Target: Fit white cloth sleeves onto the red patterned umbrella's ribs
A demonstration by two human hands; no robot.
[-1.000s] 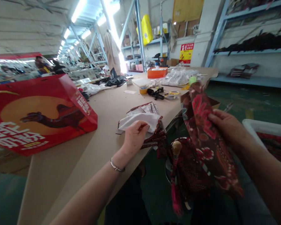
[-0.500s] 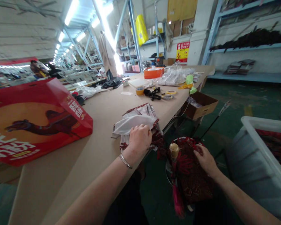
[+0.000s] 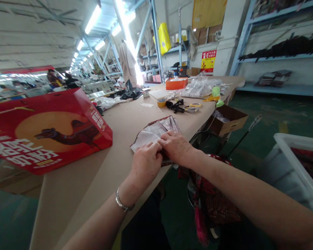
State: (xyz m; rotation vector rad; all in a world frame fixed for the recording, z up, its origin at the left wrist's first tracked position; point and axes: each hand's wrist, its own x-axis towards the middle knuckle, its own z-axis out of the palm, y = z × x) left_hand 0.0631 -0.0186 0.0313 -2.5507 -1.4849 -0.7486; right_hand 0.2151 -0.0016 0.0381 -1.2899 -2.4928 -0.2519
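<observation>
A small stack of white fabric pieces [image 3: 143,138] with dark red patterned edges lies near the table's right edge. My left hand [image 3: 148,160], with a silver bracelet at its wrist, has its fingers curled and pinched on the near side of the top piece. Close against it, my right hand [image 3: 175,147] also grips this fabric with bent fingers. The fingertips of both almost meet, and they partly cover the cloth. Below my right forearm, dark red patterned cloth [image 3: 219,201] with a pink tassel [image 3: 201,225] rests on a stool, partly hidden.
A red paper bag [image 3: 59,139] stands on the table's left. Farther back lie yellow-handled scissors [image 3: 194,107], a tape roll [image 3: 161,102], an orange box [image 3: 176,83] and plastic bags [image 3: 200,86]. A cardboard box [image 3: 231,119] and a pale plastic bin [image 3: 279,166] are on the right.
My right hand has left the dark red cloth on the stool and come over to the white fabric beside my left hand. The view has shifted slightly left.
</observation>
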